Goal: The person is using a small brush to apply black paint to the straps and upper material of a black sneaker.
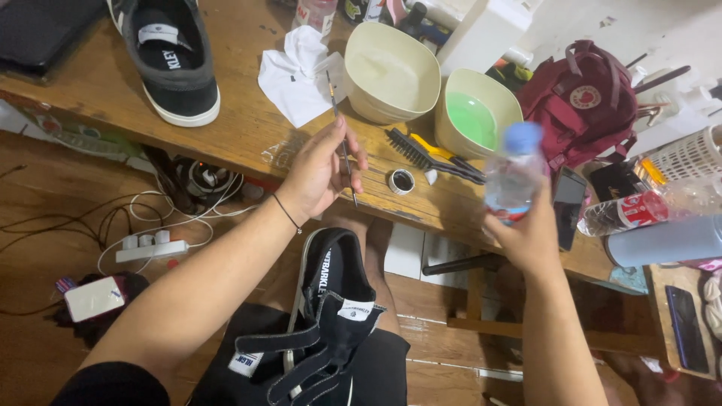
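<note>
Held in the left hand (320,169), near the table's front edge: a thin dark-handled paintbrush (342,146), pinched between thumb and fingers closed on its shaft, bristle end pointed away toward the far side. Held in the right hand (530,237), to the right: a small clear plastic water bottle with a pale blue cap (515,173), fingers wrapped shut around its lower body, cap still on, bottle upright and blurred. Resting on the lap, near: a black strap-fastened sneaker (331,316); its mate, a black sneaker with a white sole (169,56), is set far left on the worn wooden table (241,131). Between the hands on the table: a small open round tin of dark contents (401,181), a black bristle brush with a yellow handle (432,154), a cream plastic bowl (391,71), a second cream bowl holding green liquid (477,113). Far: a crumpled white cloth (301,71). Right: a dark red backpack (583,101). For the handling shown, the bottle is judged best kept upright and steady, and the paintbrush gripped low on its shaft so the tip stays controlled and clear of the sneaker fabric.
</note>
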